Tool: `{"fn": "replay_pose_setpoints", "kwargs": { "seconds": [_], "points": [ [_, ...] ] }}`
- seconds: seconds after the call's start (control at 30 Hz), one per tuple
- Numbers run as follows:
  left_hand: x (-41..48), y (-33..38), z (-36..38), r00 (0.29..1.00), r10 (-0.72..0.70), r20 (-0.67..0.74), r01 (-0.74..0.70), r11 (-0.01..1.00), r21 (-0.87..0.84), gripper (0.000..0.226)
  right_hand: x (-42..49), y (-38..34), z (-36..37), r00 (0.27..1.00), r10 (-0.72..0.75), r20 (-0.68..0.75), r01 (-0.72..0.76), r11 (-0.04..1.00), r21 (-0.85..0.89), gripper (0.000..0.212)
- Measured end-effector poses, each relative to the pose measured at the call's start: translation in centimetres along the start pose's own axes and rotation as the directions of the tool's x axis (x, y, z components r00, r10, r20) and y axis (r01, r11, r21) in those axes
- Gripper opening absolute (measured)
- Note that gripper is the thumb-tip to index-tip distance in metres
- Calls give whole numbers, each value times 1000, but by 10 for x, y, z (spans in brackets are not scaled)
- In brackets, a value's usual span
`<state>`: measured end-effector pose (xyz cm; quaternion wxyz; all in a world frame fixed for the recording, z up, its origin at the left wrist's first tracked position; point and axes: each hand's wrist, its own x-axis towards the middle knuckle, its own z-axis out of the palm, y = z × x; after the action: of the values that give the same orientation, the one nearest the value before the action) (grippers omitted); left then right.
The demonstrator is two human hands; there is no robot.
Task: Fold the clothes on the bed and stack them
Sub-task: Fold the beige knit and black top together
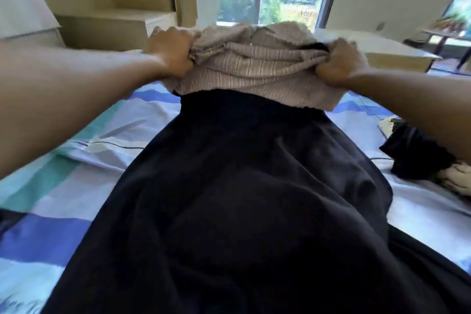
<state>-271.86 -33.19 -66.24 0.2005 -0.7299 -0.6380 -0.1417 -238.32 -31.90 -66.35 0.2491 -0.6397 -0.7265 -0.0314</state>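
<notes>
Above bed [51,186], left hand [170,51] and right hand [339,64] (seemingly fisted) clutch dress [254,181].

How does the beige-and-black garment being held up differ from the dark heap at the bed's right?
The beige ribbed knit and black skirt garment is two-coloured; the crumpled dark fabric heap looks all black. The garment is pulled out long, left grip and right grip bunching its top; the heap lies balled up, untouched. The garment covers more bed than the heap. Both lie over the blue-striped sheet.
</notes>
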Motion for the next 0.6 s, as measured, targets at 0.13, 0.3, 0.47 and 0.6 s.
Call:
{"fn": "replay_pose_setpoints", "kwargs": {
  "seconds": [0.13,0.3,0.47,0.6],
  "points": [
    [-99,-7,18,949,308,61,-304,950,-72,33,-90,37,26,949,-195,249,182,981,75,43],
    [-211,-4,31,871,301,389,-239,950,-198,41,-197,65,23,771,-133,622,195,980,-32,82],
    [-294,32,-26,953,-138,271,243,882,-404,66,-269,81,-23,956,131,261,-191,956,221,59],
    [-361,91,-82,884,-14,468,196,918,-344,100,-339,56,-57,906,15,424,-185,913,365,28]
  ]
}}
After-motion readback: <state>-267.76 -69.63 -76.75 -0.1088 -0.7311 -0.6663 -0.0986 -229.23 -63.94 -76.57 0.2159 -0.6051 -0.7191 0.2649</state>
